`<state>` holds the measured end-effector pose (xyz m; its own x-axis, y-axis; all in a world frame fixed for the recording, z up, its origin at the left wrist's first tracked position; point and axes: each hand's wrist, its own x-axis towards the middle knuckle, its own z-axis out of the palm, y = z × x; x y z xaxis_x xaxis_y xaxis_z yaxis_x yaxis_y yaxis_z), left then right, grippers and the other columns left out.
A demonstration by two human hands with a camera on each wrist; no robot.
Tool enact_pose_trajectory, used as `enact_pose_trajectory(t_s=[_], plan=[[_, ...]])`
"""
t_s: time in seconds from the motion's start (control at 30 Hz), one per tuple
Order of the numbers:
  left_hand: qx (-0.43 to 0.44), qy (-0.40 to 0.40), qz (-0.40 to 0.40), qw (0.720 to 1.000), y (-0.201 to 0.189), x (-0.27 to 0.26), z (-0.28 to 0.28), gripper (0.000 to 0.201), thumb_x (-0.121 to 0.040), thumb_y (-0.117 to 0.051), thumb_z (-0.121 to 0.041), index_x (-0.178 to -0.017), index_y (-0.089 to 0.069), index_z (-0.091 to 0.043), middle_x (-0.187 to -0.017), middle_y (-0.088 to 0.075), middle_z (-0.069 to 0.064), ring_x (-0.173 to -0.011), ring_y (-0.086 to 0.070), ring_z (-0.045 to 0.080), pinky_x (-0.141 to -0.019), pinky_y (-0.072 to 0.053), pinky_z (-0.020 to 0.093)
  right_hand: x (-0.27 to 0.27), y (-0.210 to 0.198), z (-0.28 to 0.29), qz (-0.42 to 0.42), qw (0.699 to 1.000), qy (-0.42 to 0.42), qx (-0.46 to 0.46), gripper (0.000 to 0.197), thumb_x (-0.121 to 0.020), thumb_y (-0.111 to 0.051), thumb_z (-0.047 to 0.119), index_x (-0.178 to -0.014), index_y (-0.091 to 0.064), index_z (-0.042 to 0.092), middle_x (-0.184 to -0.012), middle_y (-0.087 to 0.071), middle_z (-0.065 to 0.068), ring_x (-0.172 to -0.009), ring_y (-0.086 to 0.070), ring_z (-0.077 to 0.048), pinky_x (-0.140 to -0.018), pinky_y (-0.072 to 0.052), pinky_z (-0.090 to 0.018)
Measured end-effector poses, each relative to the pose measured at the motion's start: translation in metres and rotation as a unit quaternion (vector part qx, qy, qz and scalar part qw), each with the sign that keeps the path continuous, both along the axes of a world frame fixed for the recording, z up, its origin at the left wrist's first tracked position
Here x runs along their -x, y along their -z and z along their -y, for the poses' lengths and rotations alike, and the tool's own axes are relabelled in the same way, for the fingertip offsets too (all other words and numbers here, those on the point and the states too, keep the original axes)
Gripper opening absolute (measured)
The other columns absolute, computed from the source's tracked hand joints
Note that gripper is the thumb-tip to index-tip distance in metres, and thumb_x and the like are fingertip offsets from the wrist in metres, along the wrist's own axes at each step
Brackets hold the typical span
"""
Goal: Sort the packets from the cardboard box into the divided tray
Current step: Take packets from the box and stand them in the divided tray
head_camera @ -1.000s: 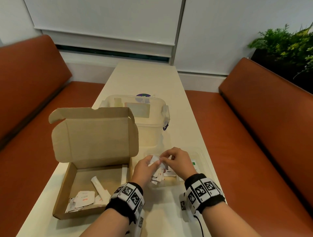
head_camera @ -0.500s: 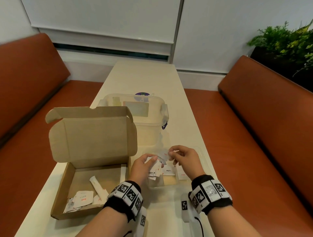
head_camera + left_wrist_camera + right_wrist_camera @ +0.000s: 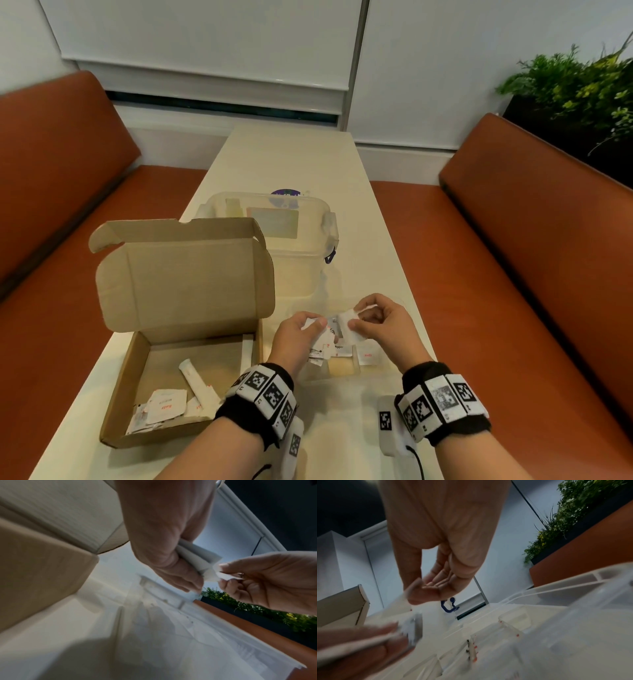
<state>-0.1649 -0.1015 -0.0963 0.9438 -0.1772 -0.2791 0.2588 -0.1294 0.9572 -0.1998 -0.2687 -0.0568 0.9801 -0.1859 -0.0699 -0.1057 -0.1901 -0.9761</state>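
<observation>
Over the clear divided tray, my left hand grips a fanned bunch of white packets. In the left wrist view the bunch sticks out from the curled fingers. My right hand pinches one white packet between thumb and forefinger, right beside the bunch; the same packet shows touching the bunch's edge. A few packets lie in the tray's near compartments. The open cardboard box stands at the left, holding several packets and a white tube sachet.
A clear lidded plastic tub stands behind the box and tray. Orange bench seats flank the narrow cream table. Green plants sit at the back right. The box's raised lid stands left of my hands.
My right hand dropped toward the tray and has come back up beside the left hand, pinching a packet at the bunch. The left hand has stayed in place with its bunch.
</observation>
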Motion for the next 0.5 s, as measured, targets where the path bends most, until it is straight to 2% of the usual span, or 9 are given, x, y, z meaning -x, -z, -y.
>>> enact_pose_trajectory(t_s=[0.07, 0.13, 0.27, 0.4, 0.5], plan=[[-0.006, -0.004, -0.004, 1.000, 0.000, 0.000, 0.001, 0.011, -0.092, -0.060, -0.025, -0.096, -0.065, -0.017, -0.091, -0.072, 0.011, -0.072, -0.063, 0.019, -0.062, -0.046, 0.026, -0.001, -0.002, 0.003, 0.001, 1.000, 0.007, -0.002, 0.025, -0.075, -0.073, -0.002, -0.092, -0.061, 0.012, -0.064, -0.066, -0.005, -0.059, -0.062, -0.010, -0.058, -0.050, -0.018], [0.011, 0.003, -0.008, 1.000, -0.002, 0.002, 0.004, 0.011, -0.092, -0.061, -0.024, -0.096, -0.066, -0.016, -0.092, -0.071, 0.013, -0.073, -0.063, 0.022, -0.062, -0.048, 0.028, -0.001, -0.004, 0.005, 0.005, 1.000, 0.007, 0.005, 0.020, -0.076, -0.073, -0.001, -0.090, -0.065, 0.011, -0.065, -0.068, -0.004, -0.059, -0.063, -0.009, -0.057, -0.050, -0.018], [0.052, 0.019, -0.016, 0.998, -0.007, 0.007, 0.013, 0.012, -0.092, -0.061, -0.022, -0.096, -0.066, -0.013, -0.097, -0.071, 0.019, -0.088, -0.067, 0.034, -0.082, -0.053, 0.045, 0.000, -0.001, 0.006, 0.005, 0.999, 0.054, 0.000, 0.007, -0.079, -0.071, 0.002, -0.082, -0.068, 0.008, -0.071, -0.069, -0.007, -0.064, -0.062, -0.014, -0.058, -0.049, -0.023], [0.061, 0.018, -0.007, 0.998, -0.008, 0.009, 0.017, 0.014, -0.091, -0.062, -0.023, -0.098, -0.066, -0.011, -0.098, -0.071, 0.018, -0.086, -0.065, 0.029, -0.083, -0.052, 0.044, 0.004, 0.003, 0.004, -0.015, 0.991, 0.100, -0.083, 0.014, -0.081, -0.068, -0.002, -0.077, -0.058, 0.007, -0.065, -0.059, -0.013, -0.063, -0.058, -0.023, -0.061, -0.052, -0.030], [0.072, 0.024, -0.008, 0.997, -0.008, 0.012, 0.019, 0.015, -0.089, -0.065, -0.023, -0.100, -0.067, -0.013, -0.098, -0.072, 0.014, -0.090, -0.068, 0.030, -0.084, -0.052, 0.041, 0.010, 0.005, 0.000, -0.007, 0.976, 0.114, -0.184, 0.019, -0.081, -0.066, -0.005, -0.076, -0.053, 0.007, -0.061, -0.056, -0.008, -0.056, -0.059, -0.018, -0.057, -0.055, -0.025]])
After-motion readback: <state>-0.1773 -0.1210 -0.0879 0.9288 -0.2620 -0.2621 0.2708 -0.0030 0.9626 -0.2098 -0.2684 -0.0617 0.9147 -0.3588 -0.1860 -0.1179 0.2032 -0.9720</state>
